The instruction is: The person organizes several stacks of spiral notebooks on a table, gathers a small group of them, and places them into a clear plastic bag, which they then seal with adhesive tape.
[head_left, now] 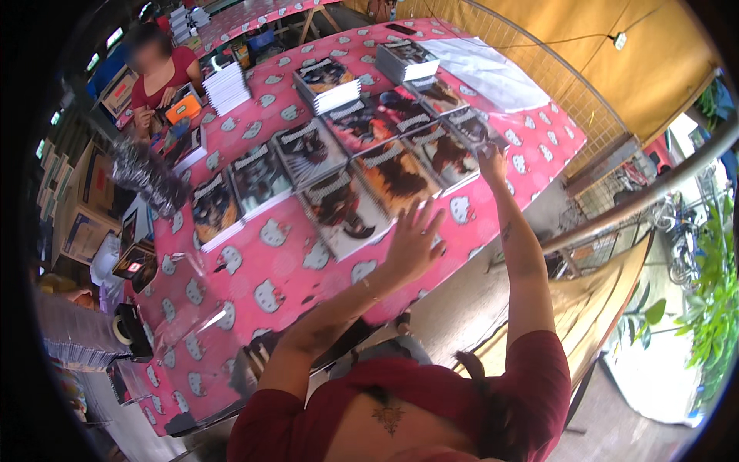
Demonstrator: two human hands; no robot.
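Several booklets with illustrated covers lie in rows on a pink table [254, 308] patterned with white cat faces. My left hand [416, 240] is open, fingers spread, above the table's near side. Closest to it are an orange-toned booklet [396, 175] and a white-edged booklet with a dark figure [345, 214]. At the right end of the rows, my right hand [493, 164] has its fingers closed at the near corner of a grey-covered booklet [471, 123]. Beside that one lies a booklet with a brown figure [443, 152].
Taller booklet stacks stand at the back, one pale [227, 88] and one grey-topped [406, 61]. A white sheet [493, 73] covers the far right. Another person [162, 77] sits at the far left. Clear plastic film [188, 323] and a tape roll [122, 329] are at the left edge.
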